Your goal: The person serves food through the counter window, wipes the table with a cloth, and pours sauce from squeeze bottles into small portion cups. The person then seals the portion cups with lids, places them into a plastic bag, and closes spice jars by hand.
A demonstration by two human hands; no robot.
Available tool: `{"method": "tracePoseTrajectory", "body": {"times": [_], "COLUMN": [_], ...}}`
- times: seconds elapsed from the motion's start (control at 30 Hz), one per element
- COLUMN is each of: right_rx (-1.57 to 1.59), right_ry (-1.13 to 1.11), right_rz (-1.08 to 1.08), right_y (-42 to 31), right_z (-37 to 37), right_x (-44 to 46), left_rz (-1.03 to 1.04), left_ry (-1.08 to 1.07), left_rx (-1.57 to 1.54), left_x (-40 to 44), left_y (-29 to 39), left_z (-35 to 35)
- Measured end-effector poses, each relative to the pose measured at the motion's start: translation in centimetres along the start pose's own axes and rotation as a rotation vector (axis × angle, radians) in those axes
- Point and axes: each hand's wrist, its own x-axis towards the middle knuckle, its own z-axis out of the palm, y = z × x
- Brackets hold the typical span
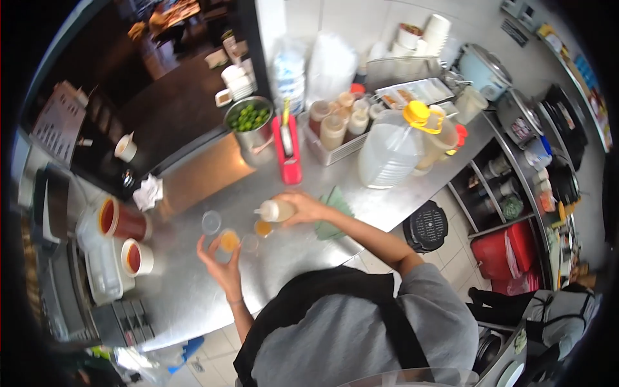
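Observation:
My left hand (222, 272) has its thumb and fingers around a small clear sauce cup (229, 240) with orange sauce in it. In my right hand (303, 208) is a squeeze bottle (276, 211) of pale sauce, tipped so its nozzle points left. Just below the bottle stands a second small cup (263, 228) with orange liquid. A clear round lid or cup (211, 222) lies beyond my left fingers, and another clear round piece (249, 244) sits between the hands. Behind my right wrist is a folded green cloth (334, 216).
Along the back stand a pot of green limes (250, 119), a red long-handled tool (287, 151), a basket of squeeze bottles (332, 151) and a large jug (390, 151). Red sauce tubs (122, 222) stand at left. Another person (561, 316) is at lower right.

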Motion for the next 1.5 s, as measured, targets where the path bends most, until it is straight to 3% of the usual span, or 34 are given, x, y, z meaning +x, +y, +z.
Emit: {"method": "tracePoseTrajectory", "body": {"times": [0.07,0.13,0.23,0.3,0.37,0.4,0.43,0.5,0.53,0.6,0.67,0.83,0.87,0.93,1.1,1.17,1.27,1.4,1.47,1.5], "right_rx": [0.118,0.516,0.552,0.404,0.19,-0.115,-0.476,-0.374,-0.549,-0.709,-0.741,-0.574,-0.572,-0.533,-0.655,-0.575,-0.631,-0.624,-0.717,-0.79], "right_ry": [0.036,0.058,0.284,0.536,0.768,0.963,1.179,1.253,1.29,1.288,1.319,1.114,1.11,0.885,0.779,0.614,0.648,0.641,0.464,0.61], "right_rz": [-0.012,0.103,0.088,-0.04,-0.003,0.016,-0.051,0.252,0.221,0.397,0.429,0.826,0.817,1.003,1.074,1.133,1.101,1.127,1.178,1.142], "right_y": [-1.5,-5.0,-7.3,-7.3,-8.3,-9.7,-5.3,-5.9,-3.8,-1.6,1.8,5.6,6.2,7.8,12.9,12.6,16.3,15.2,11.8,11.5], "right_z": [-1.4,-3.5,-7.9,-11.6,-15.9,-17.9,-20.2,-24.0,-25.9,-28.3,-29.7,-31.5,-31.7,-32.6,-33.9,-34.1,-33.4,-32.7,-32.3,-31.8], "right_x": [0.5,1.3,3.0,4.9,6.2,6.8,8.6,9.4,10.2,11.2,11.4,10.9,10.6,10.2,9.5,9.0,8.3,8.4,8.6,9.3], "left_rz": [-0.002,-0.031,-0.031,-0.019,-0.002,-0.005,-0.01,-0.003,-0.001,0.017,0.038,0.056,0.047,0.065,0.019,0.171,0.134,0.072,0.073,0.066], "left_ry": [-0.005,0.011,0.021,0.024,0.056,0.039,0.025,0.035,-0.002,0.025,-0.033,-0.093,-0.123,-0.15,-0.319,-0.436,-0.547,-0.639,-0.656,-0.66], "left_rx": [-0.041,0.0,0.013,0.011,0.013,0.005,0.0,-0.014,-0.033,-0.027,-0.032,-0.04,-0.043,-0.047,-0.133,-0.06,-0.127,-0.175,-0.193,-0.192], "left_x": [-0.4,-0.8,-1.3,-1.6,-1.8,-2.0,-2.0,-2.0,-2.1,-2.1,-2.2,-2.5,-2.5,-2.6,-2.7,-2.7,-2.8,-2.4,-2.6,-2.6], "left_y": [0.3,0.6,1.5,1.7,1.8,1.7,1.7,2.1,2.2,2.3,1.9,2.5,2.5,2.0,2.7,1.8,0.6,0.7,0.3,0.2], "left_z": [-0.4,-0.9,-1.5,-1.9,-2.2,-2.4,-2.5,-2.6,-2.7,-2.5,-2.1,-1.3,-1.1,-0.6,0.5,1.5,3.3,4.9,6.0,6.5]}}
